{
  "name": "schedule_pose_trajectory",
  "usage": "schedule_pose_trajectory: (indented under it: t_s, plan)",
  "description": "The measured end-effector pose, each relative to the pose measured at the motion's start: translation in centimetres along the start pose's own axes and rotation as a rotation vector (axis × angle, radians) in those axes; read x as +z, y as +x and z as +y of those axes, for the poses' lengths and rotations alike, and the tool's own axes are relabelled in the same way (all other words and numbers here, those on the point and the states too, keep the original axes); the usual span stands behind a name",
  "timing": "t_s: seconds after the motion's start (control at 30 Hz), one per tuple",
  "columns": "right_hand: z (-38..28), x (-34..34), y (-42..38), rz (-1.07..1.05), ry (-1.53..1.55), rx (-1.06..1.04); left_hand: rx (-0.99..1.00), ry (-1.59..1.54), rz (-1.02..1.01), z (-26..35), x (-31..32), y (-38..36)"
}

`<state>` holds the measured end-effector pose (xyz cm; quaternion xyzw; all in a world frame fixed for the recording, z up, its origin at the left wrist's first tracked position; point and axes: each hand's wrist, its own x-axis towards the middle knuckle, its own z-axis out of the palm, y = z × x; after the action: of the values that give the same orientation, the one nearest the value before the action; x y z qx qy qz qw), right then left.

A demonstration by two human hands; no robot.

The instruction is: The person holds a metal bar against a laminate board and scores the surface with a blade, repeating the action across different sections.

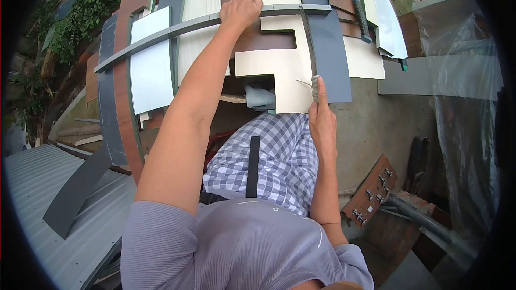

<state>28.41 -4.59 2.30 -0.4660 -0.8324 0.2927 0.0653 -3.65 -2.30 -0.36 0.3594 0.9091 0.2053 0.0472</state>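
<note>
My left hand [240, 13] is closed in a fist over a long grey metal bar [193, 23], pressing on it at the far side. The bar lies slantwise across several panels. My right hand [323, 123] grips a small cutter [315, 87] with a grey wrapped handle, index finger stretched along it. Its thin pointed tip sticks out leftward over a cream notched panel [293, 70]. Beside that panel lies a dark grey panel [329, 56]; the cutter is near the seam between them. A brown panel [263, 43] shows through the notch.
A hammer [356, 8] with a blue and black handle lies on panels at the right. Clear plastic sheeting [457, 91] hangs farther right. A brown board with metal fittings [371, 190] is low on the right, corrugated metal sheet [54, 182] at the left.
</note>
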Motion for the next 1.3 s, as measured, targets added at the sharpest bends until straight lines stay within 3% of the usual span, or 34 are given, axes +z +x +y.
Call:
schedule_pose_trajectory:
  t_s: [0.4,0.53,0.63,0.73,0.8,0.83,0.9,1.2,1.3]
  plan:
    - [-0.5,-1.2,0.5,-0.022,0.098,0.096,0.002,0.044,0.009,-0.1,0.4,0.4]
    - [-0.8,-2.6,0.6,-0.018,0.148,0.029,0.003,0.047,0.007,0.0,0.2,0.3]
    - [-1.2,-2.9,0.6,0.032,-0.031,0.021,0.001,0.042,0.022,-0.1,0.4,0.5]
    - [0.1,-0.6,0.8,0.041,-0.124,-0.045,0.006,0.037,0.024,0.0,0.3,0.4]
    - [0.0,0.8,1.3,0.159,0.143,-0.374,-0.005,0.038,0.023,0.2,-0.1,0.2]
    - [-0.6,0.3,1.2,0.158,0.147,-0.375,-0.012,0.035,0.021,0.3,-0.3,0.1]
    - [-1.8,-1.5,0.9,-0.08,0.2,0.023,-0.004,0.031,0.022,0.0,-0.1,0.4]
    - [-0.1,-0.1,4.9,0.062,0.256,-0.227,0.006,-0.005,0.012,0.2,-0.1,0.5]
    - [-0.9,-0.7,6.0,0.021,0.225,-0.148,0.009,0.023,0.024,0.0,0.1,0.5]
